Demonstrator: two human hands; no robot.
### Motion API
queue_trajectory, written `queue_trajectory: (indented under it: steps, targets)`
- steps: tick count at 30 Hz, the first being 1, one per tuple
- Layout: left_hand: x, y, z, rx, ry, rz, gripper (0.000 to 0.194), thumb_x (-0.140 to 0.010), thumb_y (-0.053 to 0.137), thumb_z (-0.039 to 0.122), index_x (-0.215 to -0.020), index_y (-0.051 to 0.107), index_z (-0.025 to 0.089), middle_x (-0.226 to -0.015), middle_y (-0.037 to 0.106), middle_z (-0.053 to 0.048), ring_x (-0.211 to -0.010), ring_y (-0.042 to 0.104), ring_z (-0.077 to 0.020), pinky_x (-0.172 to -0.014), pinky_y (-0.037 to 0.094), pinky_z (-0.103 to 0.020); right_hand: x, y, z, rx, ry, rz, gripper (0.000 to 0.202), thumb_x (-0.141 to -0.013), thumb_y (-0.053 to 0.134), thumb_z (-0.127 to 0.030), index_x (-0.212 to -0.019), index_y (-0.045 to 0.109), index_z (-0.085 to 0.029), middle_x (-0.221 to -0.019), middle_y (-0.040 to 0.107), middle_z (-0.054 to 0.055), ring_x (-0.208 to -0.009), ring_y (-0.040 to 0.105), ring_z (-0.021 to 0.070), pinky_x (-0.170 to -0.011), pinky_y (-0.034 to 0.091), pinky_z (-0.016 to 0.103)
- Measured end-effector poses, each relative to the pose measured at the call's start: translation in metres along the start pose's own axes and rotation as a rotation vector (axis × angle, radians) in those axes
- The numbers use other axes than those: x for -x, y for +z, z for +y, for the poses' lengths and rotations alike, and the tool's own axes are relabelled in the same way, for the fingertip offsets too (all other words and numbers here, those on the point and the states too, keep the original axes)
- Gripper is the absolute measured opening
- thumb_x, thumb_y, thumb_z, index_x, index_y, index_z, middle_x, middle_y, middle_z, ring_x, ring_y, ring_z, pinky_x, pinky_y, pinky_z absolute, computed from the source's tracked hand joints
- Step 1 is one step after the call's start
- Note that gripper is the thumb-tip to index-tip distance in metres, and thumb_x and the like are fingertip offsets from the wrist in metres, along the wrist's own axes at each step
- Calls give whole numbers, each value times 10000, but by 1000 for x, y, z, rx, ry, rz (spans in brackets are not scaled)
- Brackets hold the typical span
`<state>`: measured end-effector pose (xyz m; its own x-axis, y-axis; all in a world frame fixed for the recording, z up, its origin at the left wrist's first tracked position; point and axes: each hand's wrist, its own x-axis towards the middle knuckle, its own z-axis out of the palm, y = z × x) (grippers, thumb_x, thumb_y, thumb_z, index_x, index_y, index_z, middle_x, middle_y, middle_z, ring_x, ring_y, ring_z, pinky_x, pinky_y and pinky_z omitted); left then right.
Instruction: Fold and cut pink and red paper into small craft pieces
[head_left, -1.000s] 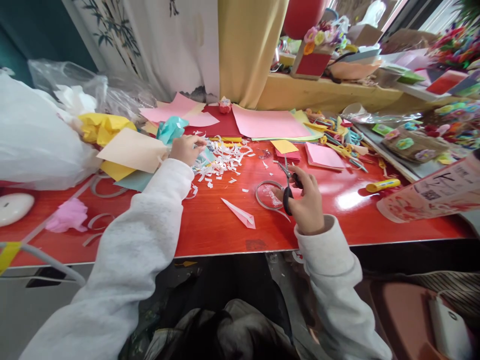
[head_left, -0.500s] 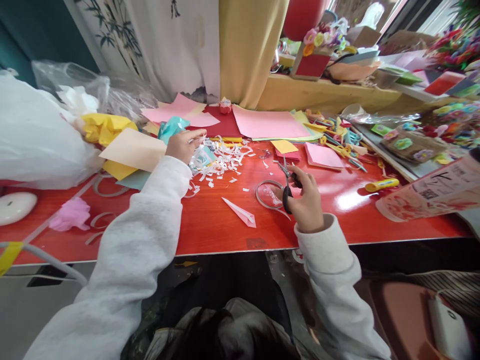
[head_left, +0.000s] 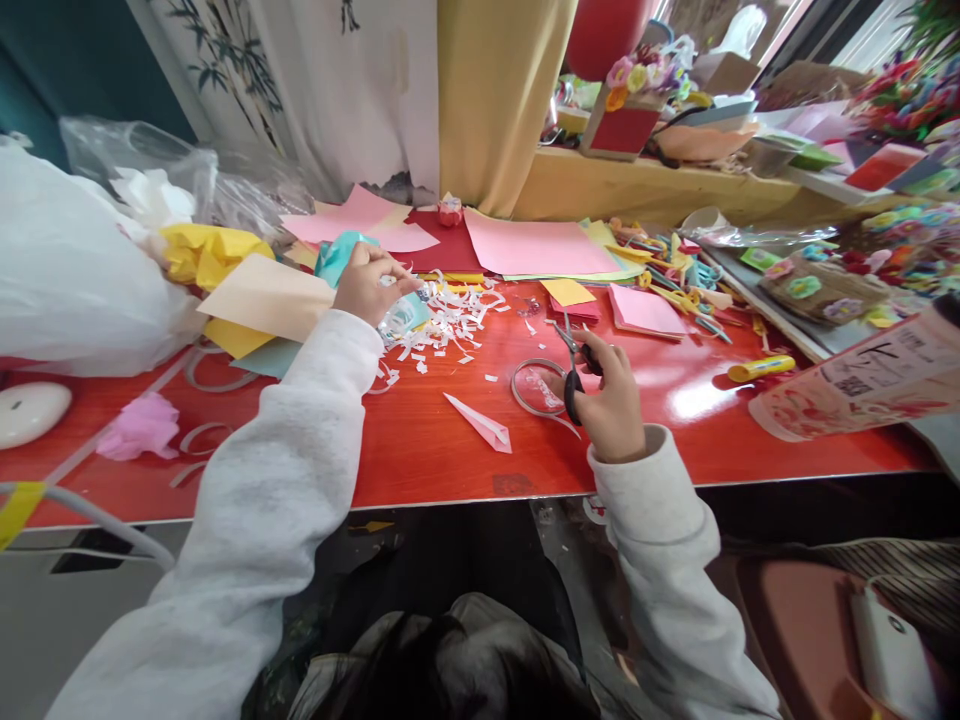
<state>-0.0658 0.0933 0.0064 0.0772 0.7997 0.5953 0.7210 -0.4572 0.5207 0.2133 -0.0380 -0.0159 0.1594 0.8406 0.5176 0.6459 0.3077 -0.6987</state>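
Observation:
My right hand (head_left: 609, 400) is closed round the black handles of a pair of scissors (head_left: 573, 358), whose blades point away from me, slightly parted. At the edge of a heap of white paper shreds (head_left: 450, 325), my left hand (head_left: 373, 285) is closed, fingers bent over the shreds; what it grips, if anything, is too small to make out. Beside the scissors lies a roll of clear tape (head_left: 536, 388). A folded pink paper piece (head_left: 480, 422) rests between my hands. Yellow and red paper squares (head_left: 568, 292) lie beyond the scissors.
Pink sheets (head_left: 536, 245) lie at the back of the red table (head_left: 420, 470). To the right are a yellow glue stick (head_left: 761, 368) and a tilted cup (head_left: 855, 385). A white plastic bag (head_left: 82, 270) and crumpled pink paper (head_left: 140, 428) are on the left.
My left hand's fingers have bent and come down over the shreds, where they were stretched out more before. My right hand and the scissors have hardly moved.

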Motion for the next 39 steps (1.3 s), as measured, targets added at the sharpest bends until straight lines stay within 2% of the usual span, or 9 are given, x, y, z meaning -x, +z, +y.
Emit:
queue_trajectory:
  steps: [5,8,14,19,23,27,30,33,39]
  targets:
    - [0,-1,-1,-163,-90,-97,216,-800,504,346,-730,653,206,-720,635,-23,-808,551,-177,-797,419,-298,0,0,2,5,-12,-1,495,-611,698,-306,-1077,549,-232,-880,495,34,-793,506,176,-803,447,410]
    - [0,0,-7,-190,-106,-130,166,-756,549,243,-864,671,213,-826,665,-36,-881,556,-205,-803,421,-313,0,0,2,8,-16,-1,499,-614,696,-309,-1084,548,-228,-879,493,35,-792,507,174,-807,446,408]
    - [0,0,-16,-197,-45,-142,434,-695,441,17,-1054,586,214,-1037,642,-34,-1062,505,-218,-921,373,-347,0,1,1,15,-50,5,488,-620,693,-309,-1078,553,-213,-858,504,34,-792,513,176,-807,448,412]
    - [-1,-5,-12,-262,-92,-85,141,-750,519,227,-849,614,195,-1047,571,-20,-1039,471,-196,-900,344,-338,0,1,3,12,-55,5,482,-624,691,-308,-1078,549,-231,-864,510,31,-798,517,176,-798,455,411]
    - [0,-11,-11,-303,-86,-127,283,-841,391,307,-917,627,170,-882,599,0,-941,450,-166,-908,283,-381,0,1,6,9,-49,10,497,-615,701,-320,-1079,551,-226,-865,517,33,-799,520,179,-788,458,411]
    - [2,-13,-2,-350,-53,-76,350,-850,378,285,-1169,501,213,-1125,525,-30,-1079,396,-207,-930,255,-423,0,0,3,-13,-49,51,484,-624,702,-363,-1067,550,-241,-853,518,27,-763,515,163,-751,465,384]
    - [6,-7,19,-341,-29,-40,345,-798,499,283,-1135,525,214,-1173,502,-75,-1135,386,-266,-956,252,-431,1,-2,-3,-123,21,106,421,-644,686,-401,-1012,569,-233,-753,516,-1,-647,503,127,-631,470,320]
    - [15,1,52,-206,130,-187,380,-767,571,269,-1136,526,192,-1154,520,-90,-1111,417,-257,-968,276,-388,2,-5,-9,-269,117,152,317,-680,652,-427,-906,592,-212,-593,464,-43,-500,466,92,-496,429,266]
    - [37,6,95,-106,304,-880,198,-724,605,365,-898,643,277,-1026,533,-26,-1054,387,-245,-905,263,-417,-1,-7,-4,-341,107,290,326,-690,626,-443,-923,569,-223,-646,457,-30,-501,443,83,-470,402,253]
